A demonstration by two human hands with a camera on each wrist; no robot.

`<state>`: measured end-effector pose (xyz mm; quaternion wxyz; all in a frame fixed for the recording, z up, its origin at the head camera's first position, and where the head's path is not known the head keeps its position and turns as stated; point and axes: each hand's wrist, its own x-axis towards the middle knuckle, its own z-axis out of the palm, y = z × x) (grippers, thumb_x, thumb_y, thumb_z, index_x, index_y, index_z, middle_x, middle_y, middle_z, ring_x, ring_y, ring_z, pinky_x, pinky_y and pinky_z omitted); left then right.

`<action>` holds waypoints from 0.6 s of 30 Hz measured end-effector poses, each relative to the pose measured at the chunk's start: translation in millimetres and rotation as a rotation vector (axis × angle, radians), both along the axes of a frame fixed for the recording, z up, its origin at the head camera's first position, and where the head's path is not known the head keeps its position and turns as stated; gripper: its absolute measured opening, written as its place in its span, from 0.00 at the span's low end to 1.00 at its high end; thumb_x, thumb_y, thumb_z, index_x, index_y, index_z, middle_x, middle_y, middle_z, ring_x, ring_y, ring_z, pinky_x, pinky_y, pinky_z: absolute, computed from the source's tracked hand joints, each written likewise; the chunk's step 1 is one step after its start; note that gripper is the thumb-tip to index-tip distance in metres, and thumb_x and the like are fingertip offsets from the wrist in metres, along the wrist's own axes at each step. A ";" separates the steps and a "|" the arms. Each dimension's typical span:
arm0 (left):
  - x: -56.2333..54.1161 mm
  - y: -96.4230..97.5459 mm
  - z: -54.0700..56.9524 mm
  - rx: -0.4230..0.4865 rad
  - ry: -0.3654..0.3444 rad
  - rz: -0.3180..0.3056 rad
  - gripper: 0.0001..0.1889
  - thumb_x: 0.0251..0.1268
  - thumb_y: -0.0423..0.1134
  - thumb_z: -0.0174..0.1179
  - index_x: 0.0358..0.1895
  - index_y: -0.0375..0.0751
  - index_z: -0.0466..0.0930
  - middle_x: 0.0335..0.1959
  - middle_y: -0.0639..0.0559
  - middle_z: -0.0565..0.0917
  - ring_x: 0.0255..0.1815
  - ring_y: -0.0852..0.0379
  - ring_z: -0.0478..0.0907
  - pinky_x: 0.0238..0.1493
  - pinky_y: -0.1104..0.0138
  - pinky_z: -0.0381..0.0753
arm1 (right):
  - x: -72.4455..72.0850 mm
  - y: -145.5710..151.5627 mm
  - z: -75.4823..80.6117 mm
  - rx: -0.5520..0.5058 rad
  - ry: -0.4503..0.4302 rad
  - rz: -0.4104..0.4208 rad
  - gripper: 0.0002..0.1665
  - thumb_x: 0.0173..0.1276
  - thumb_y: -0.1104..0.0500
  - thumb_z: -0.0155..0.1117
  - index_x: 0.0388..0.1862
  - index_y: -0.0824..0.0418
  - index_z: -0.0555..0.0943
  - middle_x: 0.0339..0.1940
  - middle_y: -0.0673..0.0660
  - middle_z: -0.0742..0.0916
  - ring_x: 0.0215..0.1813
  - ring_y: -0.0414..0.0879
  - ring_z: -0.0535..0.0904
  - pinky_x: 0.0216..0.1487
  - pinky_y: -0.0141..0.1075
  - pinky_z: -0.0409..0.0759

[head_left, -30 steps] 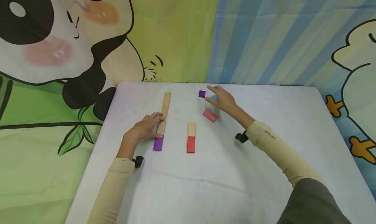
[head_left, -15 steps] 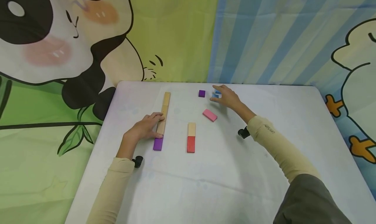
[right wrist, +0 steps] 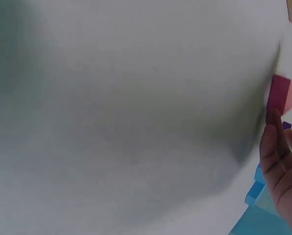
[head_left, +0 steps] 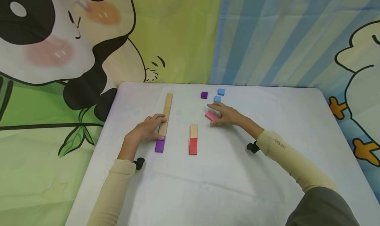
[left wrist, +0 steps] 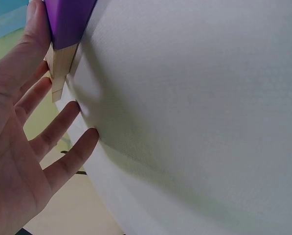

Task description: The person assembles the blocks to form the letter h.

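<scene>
Plain wooden blocks [head_left: 168, 100] lie end to end with a purple block [head_left: 159, 146] at the near end of the row. My left hand [head_left: 145, 127] rests along this row, its thumb against the purple block and its fingers spread and relaxed in the left wrist view. A pink block [head_left: 210, 115] lies at an angle on the table. Around it hovers my right hand [head_left: 228, 115], thumb on the near side and fingers on the far side; in the right wrist view the fingertips are close to the pink block [right wrist: 280, 94], contact unclear.
Between the hands, a red block [head_left: 193, 146] touches a plain block [head_left: 194, 131] end to end. Near the white table's [head_left: 190, 189] back edge sit a small purple block [head_left: 204, 95] and two blue blocks [head_left: 221, 92]. A printed curtain [head_left: 178, 38] hangs behind.
My right hand has moved from beside the blue blocks toward me, down to the pink block, uncovering both blue blocks. My left hand has stayed on the row.
</scene>
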<state>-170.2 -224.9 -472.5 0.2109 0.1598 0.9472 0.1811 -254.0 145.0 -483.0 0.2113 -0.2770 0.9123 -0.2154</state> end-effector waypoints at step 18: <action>0.7 -0.1 1.9 0.001 -0.013 0.007 0.43 0.54 0.51 0.70 0.73 0.45 0.60 0.78 0.50 0.54 0.73 0.41 0.58 0.64 0.42 0.69 | 8.7 -3.2 -18.1 -0.052 0.121 -0.029 0.32 0.66 0.49 0.66 0.68 0.53 0.72 0.66 0.60 0.73 0.54 0.53 0.76 0.51 0.50 0.78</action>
